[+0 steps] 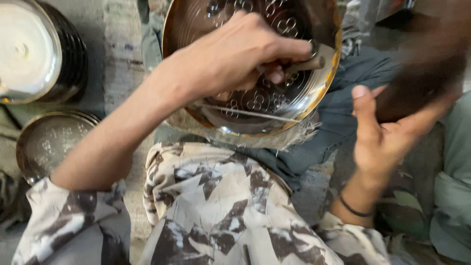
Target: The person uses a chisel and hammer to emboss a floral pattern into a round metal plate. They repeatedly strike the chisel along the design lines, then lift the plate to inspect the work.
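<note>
A stack of shiny metal plates stood at the upper left edge of the view, its top plate bright and pale, the rims below it dark. Below that stack lay another round metal plate with a stamped pattern on its face, partly cut off by the person's left forearm. Both sat on a grey floor with worn cloth about them. The person's patterned shirt in beige and dark brown filled the lower middle, and blue-grey trousers showed under the work.

The large brass-rimmed plate rested over the person's lap in the upper middle of the view, tilted towards the camera, its polished face marked with small ring-shaped impressions. The left hand lay across its middle and hid much of the face. Its fingers were curled tight around a slim punch tool, whose tip pointed at the plate near the right rim.

The right hand was well apart from the plate, off its right rim, wearing a dark band at the wrist. Its thumb stood up and its fingers wrapped a dark, blurred object; what that object was could not be told.
</note>
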{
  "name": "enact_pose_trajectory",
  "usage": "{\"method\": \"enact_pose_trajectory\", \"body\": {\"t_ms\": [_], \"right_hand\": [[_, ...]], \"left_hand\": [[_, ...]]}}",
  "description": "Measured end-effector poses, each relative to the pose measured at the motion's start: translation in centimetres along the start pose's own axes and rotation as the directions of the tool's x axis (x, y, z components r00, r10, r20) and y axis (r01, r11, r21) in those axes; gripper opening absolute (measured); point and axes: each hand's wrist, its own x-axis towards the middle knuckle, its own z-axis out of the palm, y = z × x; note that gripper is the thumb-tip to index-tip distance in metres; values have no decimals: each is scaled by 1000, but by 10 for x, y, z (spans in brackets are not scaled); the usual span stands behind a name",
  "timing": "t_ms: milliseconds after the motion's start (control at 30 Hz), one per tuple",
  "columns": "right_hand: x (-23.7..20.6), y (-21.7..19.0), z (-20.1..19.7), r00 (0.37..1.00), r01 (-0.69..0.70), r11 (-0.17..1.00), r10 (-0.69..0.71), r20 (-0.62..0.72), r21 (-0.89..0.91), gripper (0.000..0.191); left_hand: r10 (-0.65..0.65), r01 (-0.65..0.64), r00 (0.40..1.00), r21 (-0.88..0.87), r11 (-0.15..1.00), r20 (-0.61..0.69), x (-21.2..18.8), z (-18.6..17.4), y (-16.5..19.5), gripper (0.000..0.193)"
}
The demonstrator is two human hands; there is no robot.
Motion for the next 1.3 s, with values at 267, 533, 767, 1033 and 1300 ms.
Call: {"method": "enact_pose_trajectory", "body": {"t_ms": [267,533,767,1033,1300], "right_hand": [[-28,-41,36,875,-276,874,401,-273,400,86],[-31,-42,26,919,-321,856,385,-86,404,45],[8,-41,37,937,-282,711,350,24,644,38],[44,-5,48,960,-57,763,218,-173,643,46],[31,2,45,934,-166,659,345,-98,734,54]], "left_hand": [[99,-103,994,107,989,41,7,4,-1,50],[-272,304,949,-229,925,160,-2,-13,7,38],[-119,64,938,-175,982,-325,-27,-7,-4,28],[-225,147,961,-400,905,-157,-18,-7,8,36],[-71,-9,962,-293,956,-264,-16,6,-3,32]]}}
